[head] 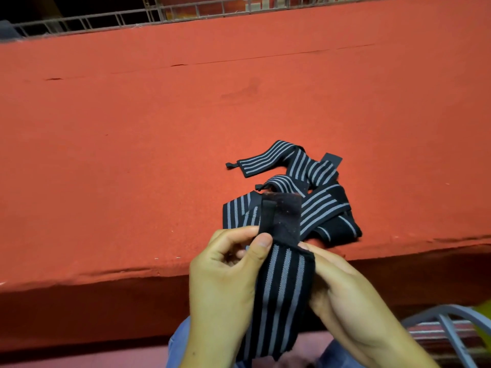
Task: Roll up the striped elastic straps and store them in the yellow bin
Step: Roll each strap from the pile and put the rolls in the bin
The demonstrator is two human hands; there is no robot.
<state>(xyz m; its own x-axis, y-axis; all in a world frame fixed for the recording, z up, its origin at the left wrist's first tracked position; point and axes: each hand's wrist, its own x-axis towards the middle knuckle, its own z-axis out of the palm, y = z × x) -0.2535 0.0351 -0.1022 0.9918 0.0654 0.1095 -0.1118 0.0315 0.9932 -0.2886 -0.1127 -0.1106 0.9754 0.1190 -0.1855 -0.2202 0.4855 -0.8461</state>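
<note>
My left hand (225, 282) pinches the strap (281, 288) below its velcro end (281, 219); my right hand (353, 301) grips the other edge. Best start the roll tight, edges aligned.

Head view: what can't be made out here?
- Yellow object, head view: only a sliver shows, cut off by the right edge and partly behind a grey metal frame. Cannot confirm it is the bin.
- Strap pile, head view: the overlapping folds hide how many straps there are.
- Right hand, head view: its fingers are hidden behind the held strap, which the left hand pinches near the top.
</note>
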